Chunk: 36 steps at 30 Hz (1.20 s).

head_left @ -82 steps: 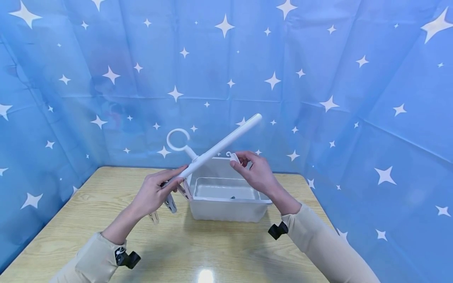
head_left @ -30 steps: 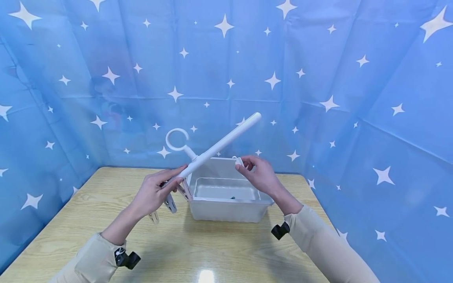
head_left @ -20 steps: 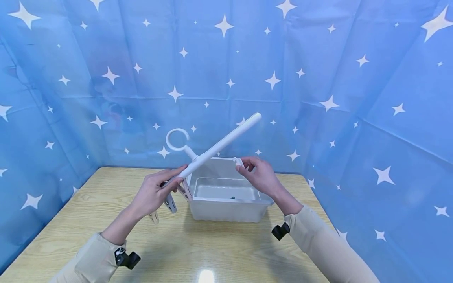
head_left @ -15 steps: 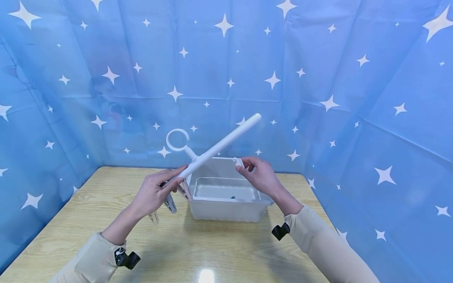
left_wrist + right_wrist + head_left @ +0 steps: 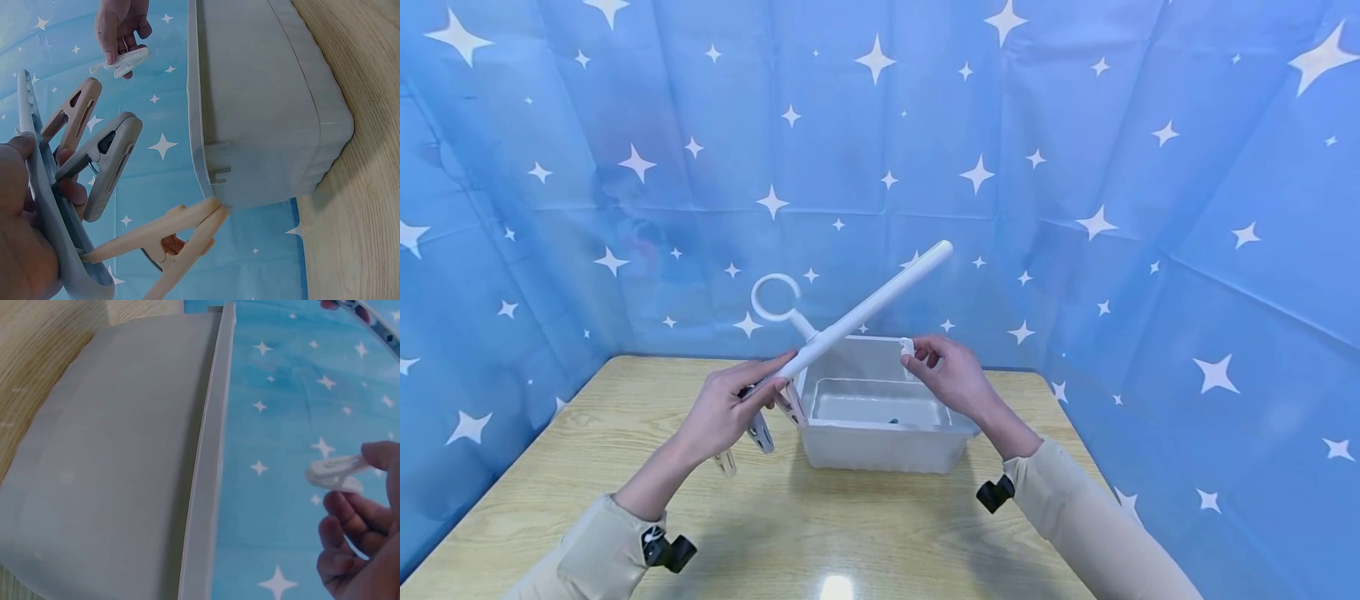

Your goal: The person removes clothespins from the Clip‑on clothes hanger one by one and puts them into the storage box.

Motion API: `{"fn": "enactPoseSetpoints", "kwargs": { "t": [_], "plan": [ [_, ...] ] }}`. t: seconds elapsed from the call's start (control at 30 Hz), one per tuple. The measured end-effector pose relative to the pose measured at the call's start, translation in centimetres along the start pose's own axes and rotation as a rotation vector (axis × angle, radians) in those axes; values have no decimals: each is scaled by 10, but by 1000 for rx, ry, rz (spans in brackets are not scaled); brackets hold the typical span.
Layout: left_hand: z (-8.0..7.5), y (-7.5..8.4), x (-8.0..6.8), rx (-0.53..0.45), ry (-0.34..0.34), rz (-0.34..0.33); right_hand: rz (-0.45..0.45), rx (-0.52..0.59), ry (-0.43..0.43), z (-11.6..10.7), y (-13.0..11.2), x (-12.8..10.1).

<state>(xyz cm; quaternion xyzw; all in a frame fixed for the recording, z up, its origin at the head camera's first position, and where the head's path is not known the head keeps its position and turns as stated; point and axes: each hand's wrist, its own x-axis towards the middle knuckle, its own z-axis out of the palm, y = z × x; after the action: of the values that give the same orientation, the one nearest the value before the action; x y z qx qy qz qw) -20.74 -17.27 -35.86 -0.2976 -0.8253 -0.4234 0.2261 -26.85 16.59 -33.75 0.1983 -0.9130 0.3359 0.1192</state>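
My left hand (image 5: 722,412) grips the lower end of a white hanger bar (image 5: 865,310) that slants up to the right, its ring (image 5: 777,297) standing above. Several clothespins, beige and grey (image 5: 103,159), hang from the bar by my left hand (image 5: 25,250). My right hand (image 5: 947,375) pinches a small white clothespin (image 5: 907,347) over the back of the grey tub (image 5: 880,446). The same white clothespin (image 5: 334,473) shows between my fingers in the right wrist view, and again as the white clothespin (image 5: 122,62) in the left wrist view.
The grey plastic tub (image 5: 262,106) stands mid-table on the wooden tabletop (image 5: 625,492), with a small dark item (image 5: 892,420) on its floor. Blue star-print cloth (image 5: 1075,167) walls in the back and both sides. Bare wood lies in front of the tub.
My right hand has lowered a little with the white clothespin and turned it slightly. The left hand and the hanger bar have stayed put.
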Motion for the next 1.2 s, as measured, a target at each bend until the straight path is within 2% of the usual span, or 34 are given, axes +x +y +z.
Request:
{"fn": "enactPoseSetpoints", "kwargs": {
  "t": [0.3,0.63,1.2],
  "plan": [
    [1,-1,0,-9,-3,-1,18,13,-9,0,1,-1],
    [-2,0,-1,5,-6,-36,34,21,-18,4,9,-1],
    [-1,-1,0,13,-1,-32,30,12,-20,3,11,-2]
  ]
}}
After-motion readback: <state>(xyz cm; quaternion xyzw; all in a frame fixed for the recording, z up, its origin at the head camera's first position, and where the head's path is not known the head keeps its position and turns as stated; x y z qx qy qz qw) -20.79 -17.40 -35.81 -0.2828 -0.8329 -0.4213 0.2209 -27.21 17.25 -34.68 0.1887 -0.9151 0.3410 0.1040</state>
